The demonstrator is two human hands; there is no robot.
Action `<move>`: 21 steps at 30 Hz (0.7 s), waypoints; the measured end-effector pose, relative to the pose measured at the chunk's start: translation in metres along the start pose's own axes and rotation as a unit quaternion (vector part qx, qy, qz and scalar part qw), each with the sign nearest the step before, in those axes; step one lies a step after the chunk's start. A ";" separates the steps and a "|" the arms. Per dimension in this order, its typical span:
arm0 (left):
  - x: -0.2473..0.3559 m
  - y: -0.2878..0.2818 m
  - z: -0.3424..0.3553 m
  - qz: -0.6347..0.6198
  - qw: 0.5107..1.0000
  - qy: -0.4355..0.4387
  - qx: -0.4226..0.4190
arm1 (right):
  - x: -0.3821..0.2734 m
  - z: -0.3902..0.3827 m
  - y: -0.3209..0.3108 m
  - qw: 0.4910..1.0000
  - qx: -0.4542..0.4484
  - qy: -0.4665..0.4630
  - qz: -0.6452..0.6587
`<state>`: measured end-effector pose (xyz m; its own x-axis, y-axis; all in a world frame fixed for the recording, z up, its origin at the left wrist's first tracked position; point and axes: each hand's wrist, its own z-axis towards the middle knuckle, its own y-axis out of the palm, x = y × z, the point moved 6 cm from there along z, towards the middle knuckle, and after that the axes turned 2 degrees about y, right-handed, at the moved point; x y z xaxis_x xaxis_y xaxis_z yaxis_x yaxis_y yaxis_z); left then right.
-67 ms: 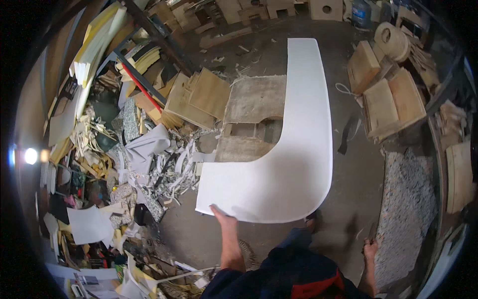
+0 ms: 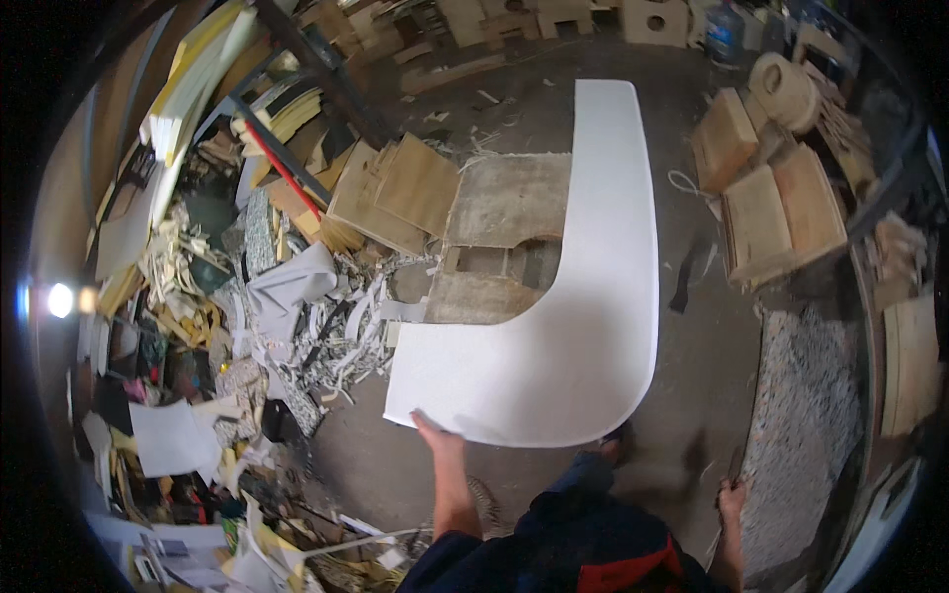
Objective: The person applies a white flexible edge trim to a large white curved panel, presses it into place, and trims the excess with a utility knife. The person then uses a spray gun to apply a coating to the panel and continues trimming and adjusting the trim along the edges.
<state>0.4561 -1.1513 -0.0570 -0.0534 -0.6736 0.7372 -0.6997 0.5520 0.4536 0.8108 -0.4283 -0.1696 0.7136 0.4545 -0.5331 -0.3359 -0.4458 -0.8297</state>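
A big white J-shaped panel (image 2: 593,326) with a smooth, rounded outer edge hangs in front of me. My left hand (image 2: 437,435) grips its near left edge, thumb on top and the other fingers hidden beneath. Low at the right, my right hand (image 2: 732,497) is closed. A thin, dark, narrow thing sticks up from it, too small to name. That hand is beside the edge of a speckled grey foam sheet (image 2: 803,425); I cannot tell whether they touch.
A worn board (image 2: 509,198) with cut-outs lies on the floor, partly behind the panel. Scraps of foam and fabric (image 2: 331,331) heap up at left, below leaning wooden boards (image 2: 415,188). Wooden boxes (image 2: 781,212) stand at right, and a blue water bottle (image 2: 725,35) stands far back.
The panel's near left corner and my left hand have shifted slightly left and toward me. My right hand is still closed and has barely moved.
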 end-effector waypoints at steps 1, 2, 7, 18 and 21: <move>0.001 0.004 -0.001 -0.048 0.999 0.006 -0.010 | 0.006 0.013 0.000 0.996 -0.059 0.052 0.035; 0.003 0.005 -0.005 -0.103 0.995 0.017 0.001 | 0.007 0.032 0.001 0.985 -0.120 0.097 0.072; -0.002 0.024 -0.019 0.005 0.997 0.007 0.079 | -0.035 0.116 -0.020 0.964 -0.137 0.218 0.071; -0.043 0.008 -0.024 -0.055 0.992 0.089 0.067 | -0.237 0.330 -0.013 0.960 -0.277 0.012 0.039; -0.063 0.028 -0.058 0.107 0.960 0.112 0.234 | -0.281 0.394 0.002 0.957 -0.290 -0.004 0.025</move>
<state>0.4806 -1.0652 -0.0614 -0.1143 -0.4171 0.9016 -0.9362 0.3489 0.0427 0.3674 -0.2533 -0.0865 0.7001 0.4267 -0.5726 0.0309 -0.8192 -0.5727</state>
